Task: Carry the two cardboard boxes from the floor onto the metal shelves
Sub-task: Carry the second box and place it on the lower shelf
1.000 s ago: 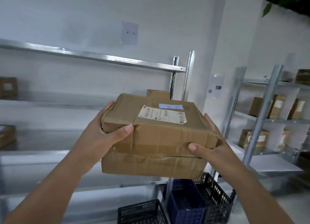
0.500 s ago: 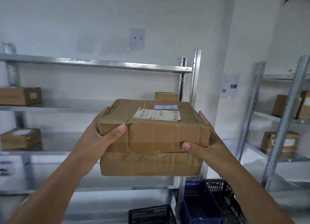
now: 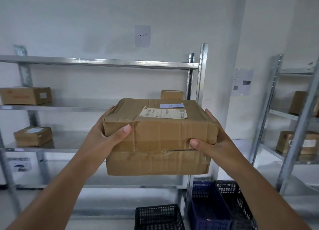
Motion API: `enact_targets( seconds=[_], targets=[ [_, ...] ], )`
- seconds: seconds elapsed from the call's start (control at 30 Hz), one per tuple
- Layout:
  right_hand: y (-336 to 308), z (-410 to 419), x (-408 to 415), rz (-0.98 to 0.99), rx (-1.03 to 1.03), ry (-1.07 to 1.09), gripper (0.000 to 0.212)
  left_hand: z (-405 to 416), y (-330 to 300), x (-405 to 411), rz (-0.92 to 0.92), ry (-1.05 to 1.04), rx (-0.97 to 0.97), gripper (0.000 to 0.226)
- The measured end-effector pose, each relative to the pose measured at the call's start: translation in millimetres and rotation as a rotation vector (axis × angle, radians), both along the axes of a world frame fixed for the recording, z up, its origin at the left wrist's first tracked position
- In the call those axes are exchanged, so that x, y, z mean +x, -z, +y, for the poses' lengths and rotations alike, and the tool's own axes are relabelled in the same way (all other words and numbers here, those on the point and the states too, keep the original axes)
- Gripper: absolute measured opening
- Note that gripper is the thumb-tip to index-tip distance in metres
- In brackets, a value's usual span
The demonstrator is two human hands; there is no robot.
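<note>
I now face the metal shelves (image 3: 107,65) almost square on, where a second ago they ran off at a slant and the second rack filled the right of my view. The stack has come up with me and sits level with the middle board, so I judge the carry nearly done and the set-down the step in hand.

Nearest me, my left hand (image 3: 105,136) clamps the left end of the top box (image 3: 160,126): the thumb lies across its front face, the fingers wrap out of sight round the far side. My right hand (image 3: 214,143) grips the right end lower down, with the thumb pressed at the seam where the top box meets the bottom box (image 3: 157,162). Both hands are closed firmly on the stack. Neither box touches any board; they hang in front of the shelves. The top box bears a shipping label (image 3: 164,113) and is crumpled at its left corner.

Below the stack, three plastic crates (image 3: 208,205) stand on the floor. Behind the stack, a small carton (image 3: 171,94) sits on the middle board near the right upright. Left of the stack, two more parcels rest on the boards. Above the stack, a paper sign (image 3: 142,35) on the wall reads 2 - 3. Right of the stack stands the second rack (image 3: 300,109).
</note>
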State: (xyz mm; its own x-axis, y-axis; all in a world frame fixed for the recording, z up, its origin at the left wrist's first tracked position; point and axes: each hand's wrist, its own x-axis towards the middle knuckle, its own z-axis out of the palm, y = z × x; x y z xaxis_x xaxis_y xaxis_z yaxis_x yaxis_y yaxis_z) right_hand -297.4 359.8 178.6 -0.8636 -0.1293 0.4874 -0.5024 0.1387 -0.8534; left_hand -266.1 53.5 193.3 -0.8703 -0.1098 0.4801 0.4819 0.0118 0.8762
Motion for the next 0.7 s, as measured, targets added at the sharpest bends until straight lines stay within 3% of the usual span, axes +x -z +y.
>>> enact_targets(
  seconds=[0.2, 0.33, 0.5, 0.7],
  targets=[
    [6, 9, -16, -0.012, 0.007, -0.008, 0.108, 1, 9, -12, 0.011, -0.003, -0.045, 0.120],
    [13, 7, -37, -0.030, 0.025, 0.004, 0.104, -5, 20, -36, 0.007, 0.018, -0.056, 0.106],
    [23, -3, -74, -0.048, 0.039, 0.018, 0.096, -19, 32, -78, 0.001, 0.053, -0.037, 0.106],
    [29, -23, -132, -0.074, 0.047, 0.026, 0.100, -43, 45, -146, -0.026, 0.053, -0.035, 0.079]
  ],
)
